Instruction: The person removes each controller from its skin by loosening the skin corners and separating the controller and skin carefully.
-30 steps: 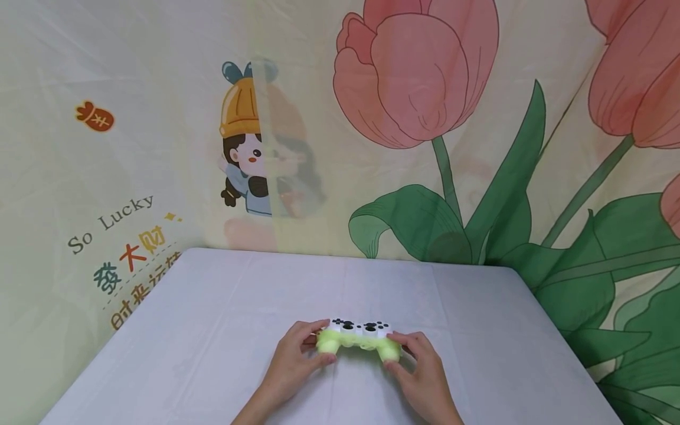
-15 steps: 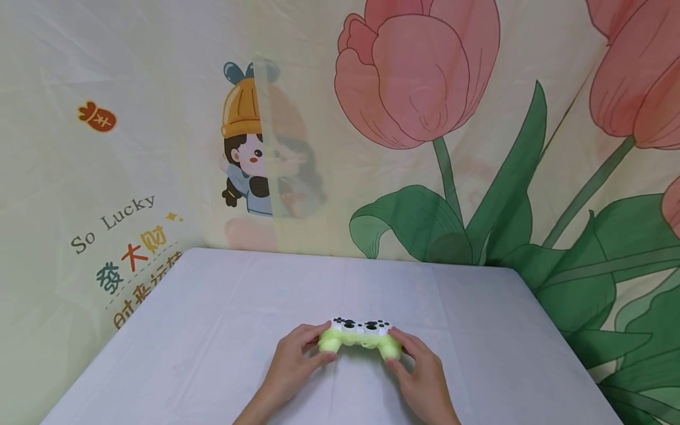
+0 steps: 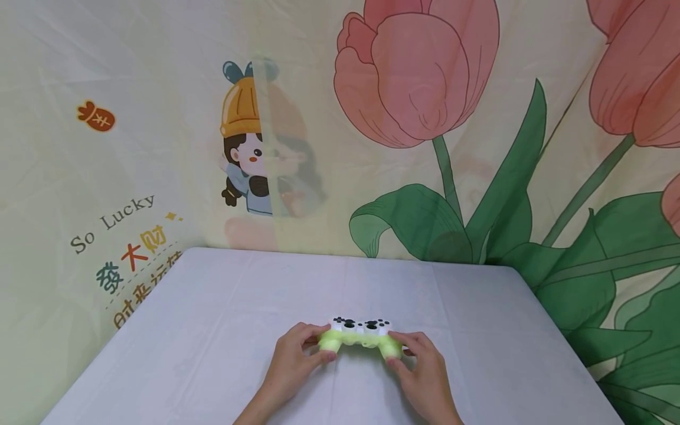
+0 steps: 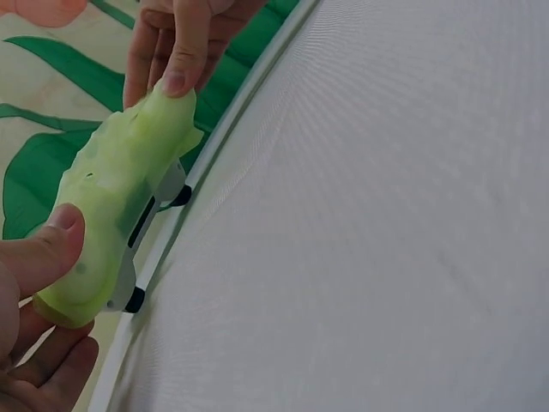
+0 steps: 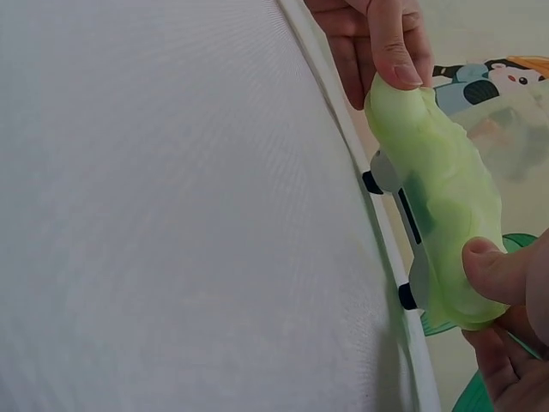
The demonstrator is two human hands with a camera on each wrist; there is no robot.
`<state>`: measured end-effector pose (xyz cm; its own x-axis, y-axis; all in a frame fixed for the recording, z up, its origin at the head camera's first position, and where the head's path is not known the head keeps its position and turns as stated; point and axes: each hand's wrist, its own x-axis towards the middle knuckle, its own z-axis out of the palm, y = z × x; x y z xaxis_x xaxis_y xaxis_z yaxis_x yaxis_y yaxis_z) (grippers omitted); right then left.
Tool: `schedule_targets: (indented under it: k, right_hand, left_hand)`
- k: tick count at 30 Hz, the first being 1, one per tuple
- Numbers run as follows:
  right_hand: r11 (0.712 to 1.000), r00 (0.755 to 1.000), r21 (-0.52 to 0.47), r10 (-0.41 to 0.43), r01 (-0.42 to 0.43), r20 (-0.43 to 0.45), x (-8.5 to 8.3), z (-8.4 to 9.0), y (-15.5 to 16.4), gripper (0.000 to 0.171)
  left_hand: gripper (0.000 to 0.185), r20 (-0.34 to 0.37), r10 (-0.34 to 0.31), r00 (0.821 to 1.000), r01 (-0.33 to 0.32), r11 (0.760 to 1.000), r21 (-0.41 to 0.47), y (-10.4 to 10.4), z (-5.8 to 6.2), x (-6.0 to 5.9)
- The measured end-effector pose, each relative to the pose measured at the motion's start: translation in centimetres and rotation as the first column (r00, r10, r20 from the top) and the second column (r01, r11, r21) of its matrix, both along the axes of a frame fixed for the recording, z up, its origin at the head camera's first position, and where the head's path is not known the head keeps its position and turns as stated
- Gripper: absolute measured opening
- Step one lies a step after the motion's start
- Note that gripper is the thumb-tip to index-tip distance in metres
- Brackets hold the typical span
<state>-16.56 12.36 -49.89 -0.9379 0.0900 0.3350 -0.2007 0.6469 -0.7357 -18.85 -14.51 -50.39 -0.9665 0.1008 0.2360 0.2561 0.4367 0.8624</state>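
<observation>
A white game controller (image 3: 361, 326) with black sticks and buttons is held in front of me over the table, its button face visible in the head view. A pale yellow-green soft covering (image 4: 129, 163) wraps its grips and near side; in the wrist views its surface looks lumpy and uneven. My left hand (image 3: 291, 359) pinches the left grip between thumb and fingers. The right grip is pinched likewise by my right hand (image 3: 424, 372). Both thumbs press on the covering from the near side, as the right wrist view shows with the right thumb (image 5: 489, 268).
A white-clothed table (image 3: 255, 295) spreads under and around the hands. Behind it hangs a cream backdrop (image 3: 175, 71) printed with pink tulips, green leaves, lettering and a cartoon figure. The table's far edge meets this backdrop.
Controller and hands stay nearly in place, with a tiny shift to the right. The right fingers have shifted slightly on the grip. The covering's near edge looks smoother than one second ago.
</observation>
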Motion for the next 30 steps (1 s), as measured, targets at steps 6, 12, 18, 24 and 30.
schedule_targets:
  k: [6,12,18,24,30]
  right_hand:
    - [1.0,0.999,-0.013,-0.003,0.004,0.032,-0.04,-0.07,0.01,0.052]
    - [1.0,1.0,-0.026,0.001,0.0,0.019,0.04,-0.09,0.07,0.049]
    - [0.999,0.999,-0.043,0.01,-0.008,0.053,-0.02,-0.13,0.18,0.049]
    - [0.995,0.992,-0.093,0.058,-0.047,0.111,-0.27,-0.24,0.36,0.049]
    - [0.988,0.988,-0.125,0.11,-0.096,0.112,-0.36,-0.29,0.82,0.05]
  left_hand:
    - [0.046,0.026,-0.003,1.0,0.003,1.0,0.025,-0.06,-0.01,-0.07]
    - [0.042,0.013,0.001,1.0,-0.001,1.0,0.017,-0.01,-0.06,-0.13]
    - [0.041,0.006,-0.002,1.0,0.001,1.0,0.017,0.0,-0.12,-0.22]
    - [0.042,0.008,-0.04,0.999,0.04,0.999,0.001,-0.29,-0.13,-0.43]
    - [0.045,0.01,-0.09,0.996,0.09,0.995,-0.038,-0.85,-0.13,-0.49]
